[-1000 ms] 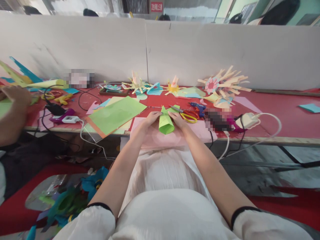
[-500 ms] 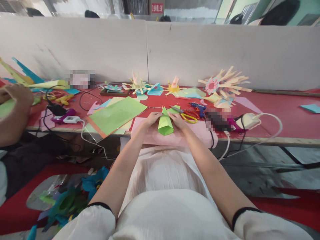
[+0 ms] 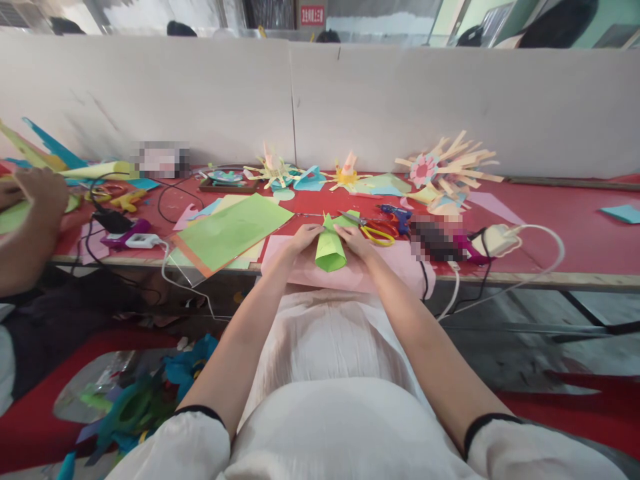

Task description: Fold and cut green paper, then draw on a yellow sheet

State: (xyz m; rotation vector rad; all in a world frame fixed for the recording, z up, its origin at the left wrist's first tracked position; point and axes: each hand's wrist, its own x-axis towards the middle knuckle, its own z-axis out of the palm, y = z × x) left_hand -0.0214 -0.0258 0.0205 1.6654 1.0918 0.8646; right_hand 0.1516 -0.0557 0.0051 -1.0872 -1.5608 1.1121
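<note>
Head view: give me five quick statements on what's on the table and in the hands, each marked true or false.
1. The left hand and right hand both hold the rolled green paper. True.
2. The yellow-handled scissors are in the left hand. False: the yellow-handled scissors lie beside the right hand.
3. The roll's wide open end faces the wearer. True.
4. The flat green sheet lies to the right of both hands. False: it lies to their left.
5. The blue glue gun lies to the right of the rolled green paper. True.
</note>
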